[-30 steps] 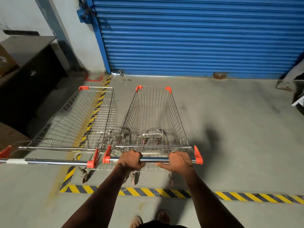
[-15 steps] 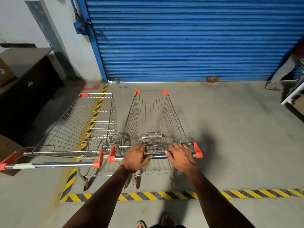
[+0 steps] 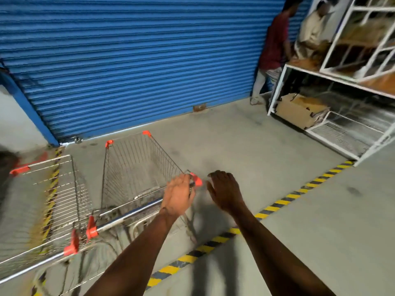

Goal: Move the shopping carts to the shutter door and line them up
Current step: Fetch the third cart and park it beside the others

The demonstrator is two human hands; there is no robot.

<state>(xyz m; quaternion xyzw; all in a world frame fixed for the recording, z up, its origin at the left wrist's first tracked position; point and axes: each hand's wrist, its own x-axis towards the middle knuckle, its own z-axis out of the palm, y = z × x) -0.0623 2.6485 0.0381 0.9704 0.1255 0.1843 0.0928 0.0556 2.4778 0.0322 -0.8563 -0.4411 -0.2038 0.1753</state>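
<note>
Right cart [image 3: 136,167] is parked beside left cart [image 3: 49,201] at shutter door [image 3: 128,60]. Left hand [image 3: 178,196] is laid loosely over the handle end, right hand [image 3: 224,191] spread, nothing held. Row could be skewed if cart is nudged.

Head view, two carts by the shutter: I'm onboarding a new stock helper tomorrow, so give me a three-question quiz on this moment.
1. True or false: the right hand grips the handle bar of the right cart.
2. What do the fingers of the left hand hover at? A) the left cart B) the red cap at the right end of the right cart's handle bar C) the cardboard box
3. Fill in: both carts face the blue ____.

Key: 1 false, it is off the bar, open, over the floor. 2 B. 3 shutter door.
</note>
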